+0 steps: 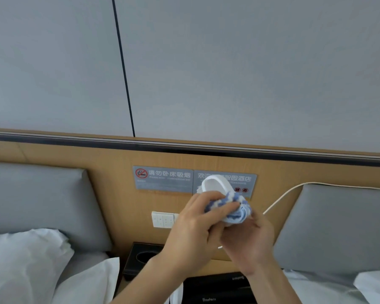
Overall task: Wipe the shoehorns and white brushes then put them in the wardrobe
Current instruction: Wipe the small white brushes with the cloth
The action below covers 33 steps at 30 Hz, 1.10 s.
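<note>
Fingers [217, 210] pinching cloth [236, 208] on shoehorn [213, 183], black box [217, 286] below, contents hidden

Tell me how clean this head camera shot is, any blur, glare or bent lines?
Head view: soft, even light, no glare or hard shadows; the headboard rail bows from wide-angle distortion; the left hand, cloth and shoehorn look slightly smeared; the wall sign shows readable big characters but smeared small print.

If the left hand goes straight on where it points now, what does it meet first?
The blue-and-white cloth, which the left hand grips; behind it probably the wooden panel, but depth is unclear.
</note>
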### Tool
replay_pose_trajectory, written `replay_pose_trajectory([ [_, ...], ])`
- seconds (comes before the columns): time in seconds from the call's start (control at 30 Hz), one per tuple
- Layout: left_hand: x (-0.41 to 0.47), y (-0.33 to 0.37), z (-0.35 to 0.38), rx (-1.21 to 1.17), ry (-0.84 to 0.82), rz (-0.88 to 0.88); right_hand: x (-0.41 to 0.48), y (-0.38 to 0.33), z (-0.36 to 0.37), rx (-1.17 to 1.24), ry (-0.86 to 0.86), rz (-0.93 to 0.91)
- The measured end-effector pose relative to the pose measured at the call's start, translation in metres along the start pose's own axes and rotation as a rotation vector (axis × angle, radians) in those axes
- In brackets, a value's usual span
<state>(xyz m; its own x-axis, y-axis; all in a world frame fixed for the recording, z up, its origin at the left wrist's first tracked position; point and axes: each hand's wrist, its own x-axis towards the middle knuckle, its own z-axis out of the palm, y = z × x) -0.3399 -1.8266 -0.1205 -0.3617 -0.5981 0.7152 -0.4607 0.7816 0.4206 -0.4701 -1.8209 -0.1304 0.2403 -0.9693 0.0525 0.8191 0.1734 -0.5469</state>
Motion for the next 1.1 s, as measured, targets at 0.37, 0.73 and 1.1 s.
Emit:
replay_pose_trajectory([
  [0.37,0.019,-0.011,-0.003,0.098,0.091,-0.144,0.001,0.006,0.007,-0.174,0.124,-0.016],
  [0.73,-0.006,-0.018,-0.004,-0.336,-0.041,-0.716,0.008,0.027,-0.029,-0.393,0.362,0.048],
  [1.1,-0.053,-0.064,0.005,-0.543,-0.032,-1.171,0.006,0.068,-0.063,-0.681,0.533,0.206],
])
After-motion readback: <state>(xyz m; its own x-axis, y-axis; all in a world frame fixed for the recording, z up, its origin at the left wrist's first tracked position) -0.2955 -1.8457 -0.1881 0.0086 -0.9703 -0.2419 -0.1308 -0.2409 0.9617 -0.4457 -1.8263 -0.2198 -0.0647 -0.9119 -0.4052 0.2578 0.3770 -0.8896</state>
